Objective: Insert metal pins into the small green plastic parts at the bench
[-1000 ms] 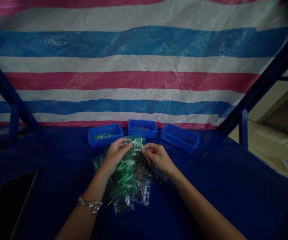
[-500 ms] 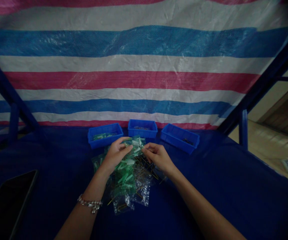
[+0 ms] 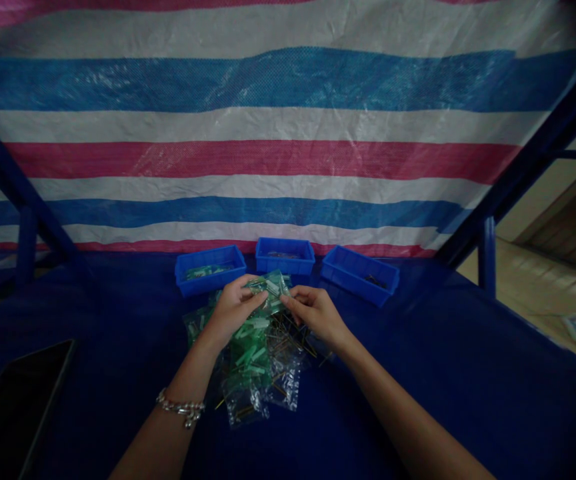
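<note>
Between my two hands is a clear plastic bag (image 3: 274, 287) with pale green strips showing through it. My left hand (image 3: 235, 308) grips its left side, thumb on top. At its right edge my right hand (image 3: 314, 313) pinches the plastic between thumb and fingers. Below lies a heap of small bags: bright green pieces (image 3: 249, 350) in the middle, and clear bags (image 3: 284, 380) with thin brass-coloured sticks to the right and front. Some loose dark and golden sticks (image 3: 308, 343) show under my right hand; what they are I cannot make out.
Three blue bins stand behind the heap: the left bin (image 3: 211, 257) holds green bags, the middle bin (image 3: 285, 247) and right bin (image 3: 351, 263) hold small items. A dark phone or tablet (image 3: 21, 407) lies at left. Blue frame posts (image 3: 488, 257) and a striped sheet (image 3: 268, 160) bound the table.
The bag in my hands has been turned a little and lies flatter, with its right corner more in view. My right thumb has shifted slightly along its edge.
</note>
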